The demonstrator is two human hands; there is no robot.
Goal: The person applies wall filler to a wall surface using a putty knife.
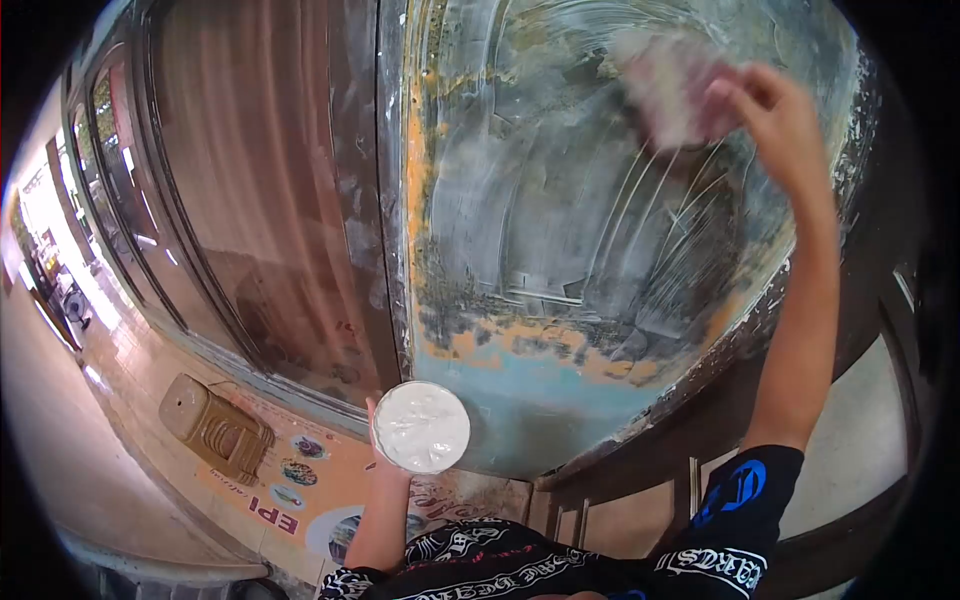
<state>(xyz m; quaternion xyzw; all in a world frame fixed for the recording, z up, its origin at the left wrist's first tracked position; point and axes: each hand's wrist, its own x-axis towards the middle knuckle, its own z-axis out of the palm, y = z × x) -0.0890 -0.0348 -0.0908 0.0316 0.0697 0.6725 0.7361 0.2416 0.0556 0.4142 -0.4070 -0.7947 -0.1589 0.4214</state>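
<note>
Below and left of the left grip (391, 476), a printed banner (255, 490) could be splattered if the round container (423, 428) were tipped; it is clasped from beneath and the side, with white paste exposed. Beyond, on the smeared panel (560, 220), ridges could be left by uneven pressure. At the right grip (775, 110), a flat piece (672, 90), perhaps a scraper, is pinched; it could be dropped if the hold were loosened.

- 1 o'clock: wall (560, 240), grey and white smears, orange patches, pale blue lower band.
- 10 o'clock: dark-framed glass (250, 170), brown vertical folds visible.
- 9 o'clock: bright daylight (42, 205); fan (74, 305); glossy floor (125, 355).
- 8 o'clock: brown stool (212, 425).
- Between 7 and 8 o'clock: orange banner (335, 480), marked "EPI".
</note>
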